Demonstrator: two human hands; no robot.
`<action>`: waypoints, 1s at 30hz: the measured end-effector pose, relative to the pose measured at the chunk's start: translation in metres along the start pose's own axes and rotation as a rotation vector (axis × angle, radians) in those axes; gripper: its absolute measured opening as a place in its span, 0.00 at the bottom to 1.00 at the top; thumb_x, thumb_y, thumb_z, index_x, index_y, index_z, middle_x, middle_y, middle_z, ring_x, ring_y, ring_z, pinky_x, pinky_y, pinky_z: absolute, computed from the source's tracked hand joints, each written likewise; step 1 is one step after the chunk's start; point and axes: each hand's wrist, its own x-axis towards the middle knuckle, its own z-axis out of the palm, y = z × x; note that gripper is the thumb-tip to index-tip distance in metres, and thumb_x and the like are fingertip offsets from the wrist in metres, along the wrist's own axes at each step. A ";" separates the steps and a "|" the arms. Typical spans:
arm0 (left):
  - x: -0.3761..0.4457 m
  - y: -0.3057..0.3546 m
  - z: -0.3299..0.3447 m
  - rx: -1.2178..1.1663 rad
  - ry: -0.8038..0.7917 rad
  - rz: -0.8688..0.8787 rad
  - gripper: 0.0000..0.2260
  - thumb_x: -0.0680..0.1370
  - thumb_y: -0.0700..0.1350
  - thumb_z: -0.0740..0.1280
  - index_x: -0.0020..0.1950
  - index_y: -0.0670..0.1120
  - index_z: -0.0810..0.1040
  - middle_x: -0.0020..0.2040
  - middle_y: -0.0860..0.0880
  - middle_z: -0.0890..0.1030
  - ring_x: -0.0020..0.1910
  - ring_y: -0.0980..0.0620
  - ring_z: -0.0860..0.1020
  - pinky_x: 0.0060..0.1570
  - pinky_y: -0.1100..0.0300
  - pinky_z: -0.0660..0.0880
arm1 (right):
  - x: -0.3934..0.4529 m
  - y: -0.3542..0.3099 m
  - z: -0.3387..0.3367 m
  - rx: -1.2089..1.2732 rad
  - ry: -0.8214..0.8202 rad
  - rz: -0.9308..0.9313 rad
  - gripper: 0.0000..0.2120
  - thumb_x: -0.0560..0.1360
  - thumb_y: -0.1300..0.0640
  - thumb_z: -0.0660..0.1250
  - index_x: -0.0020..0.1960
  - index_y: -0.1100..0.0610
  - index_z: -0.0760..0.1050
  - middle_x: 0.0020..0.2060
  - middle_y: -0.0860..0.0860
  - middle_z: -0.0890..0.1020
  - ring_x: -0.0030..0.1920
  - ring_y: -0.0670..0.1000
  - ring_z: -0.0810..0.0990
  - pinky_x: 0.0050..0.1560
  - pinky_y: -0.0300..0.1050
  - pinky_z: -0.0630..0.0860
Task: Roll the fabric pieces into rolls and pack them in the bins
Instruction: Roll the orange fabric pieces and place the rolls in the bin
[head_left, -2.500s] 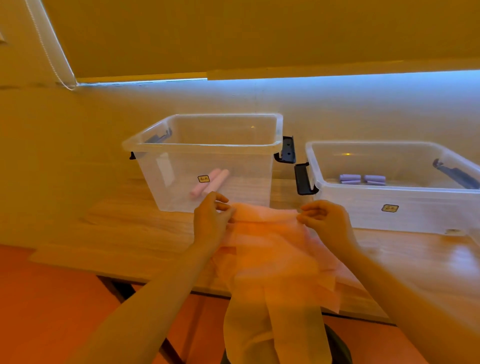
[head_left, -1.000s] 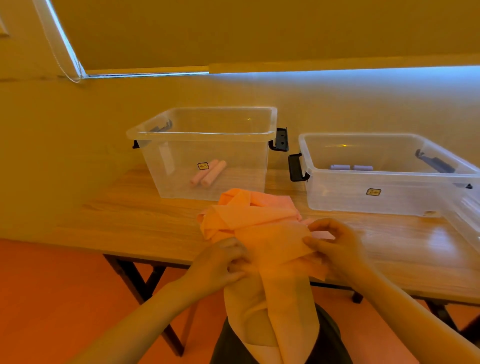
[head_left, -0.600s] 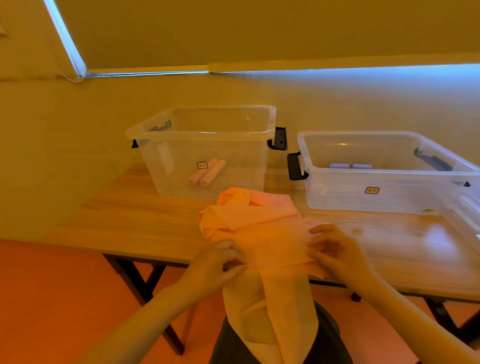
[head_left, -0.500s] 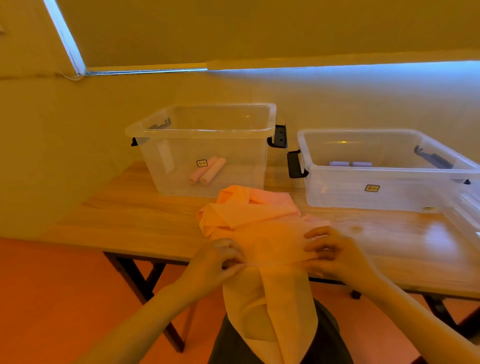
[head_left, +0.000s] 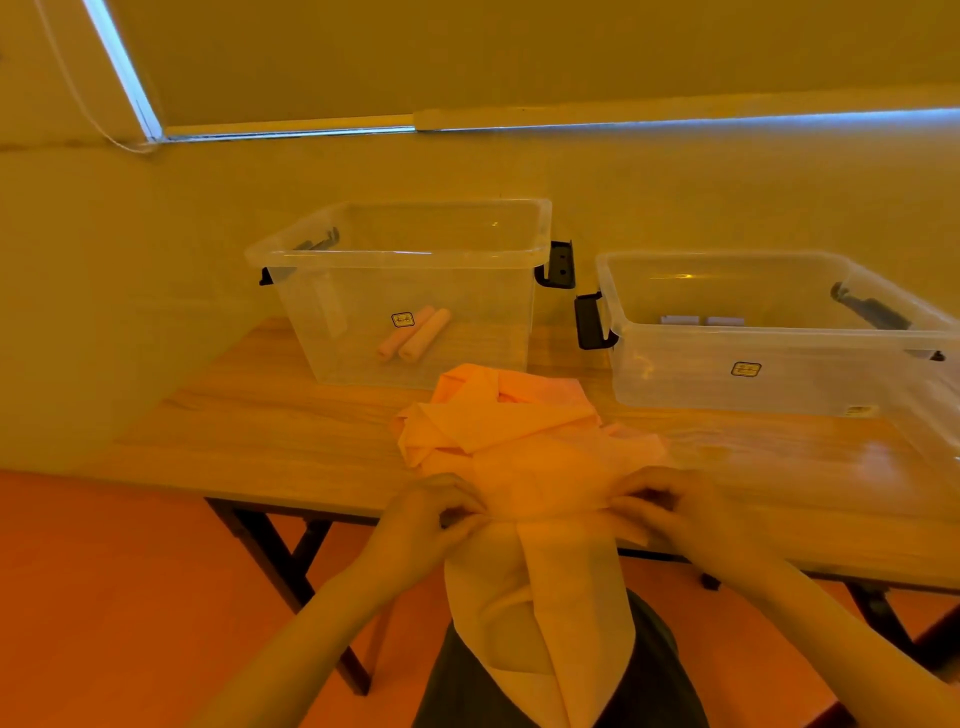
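A pile of pink-orange fabric pieces (head_left: 514, 441) lies at the front edge of the wooden table (head_left: 270, 431), with part of it hanging down over my lap. My left hand (head_left: 431, 525) and my right hand (head_left: 670, 512) each pinch the near edge of the top piece at the table's front. A clear bin (head_left: 322, 260) at the back left holds two pink rolls (head_left: 415, 340). A second clear bin (head_left: 852, 384) at the back right holds two lilac rolls (head_left: 701, 320).
Both bins have black latch handles (head_left: 589, 322) on their sides. A wall runs right behind the table, with a window blind above. Dark folding table legs (head_left: 291, 582) stand over an orange floor.
My hands dropped the fabric's far edge by the bins and moved back to its near edge at the table front. The far part now lies folded in a heap.
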 end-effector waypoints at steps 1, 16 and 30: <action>0.000 0.001 0.000 -0.004 0.004 -0.016 0.05 0.76 0.46 0.68 0.47 0.48 0.83 0.47 0.57 0.79 0.48 0.65 0.75 0.49 0.71 0.71 | 0.000 0.000 0.001 -0.023 0.008 0.002 0.04 0.73 0.54 0.69 0.45 0.47 0.82 0.42 0.40 0.82 0.45 0.34 0.78 0.46 0.26 0.72; 0.009 0.002 0.011 0.074 0.107 -0.010 0.02 0.73 0.44 0.71 0.44 0.48 0.80 0.44 0.54 0.77 0.41 0.62 0.74 0.40 0.67 0.72 | 0.004 0.008 0.011 -0.174 0.087 0.000 0.06 0.72 0.56 0.72 0.42 0.47 0.77 0.36 0.45 0.78 0.38 0.41 0.76 0.36 0.32 0.72; 0.007 0.003 0.001 0.192 -0.028 0.149 0.06 0.74 0.46 0.70 0.47 0.46 0.84 0.47 0.49 0.79 0.47 0.53 0.77 0.45 0.71 0.67 | 0.005 0.011 0.000 -0.407 -0.113 -0.151 0.09 0.74 0.51 0.68 0.53 0.50 0.82 0.48 0.38 0.75 0.48 0.39 0.75 0.47 0.28 0.69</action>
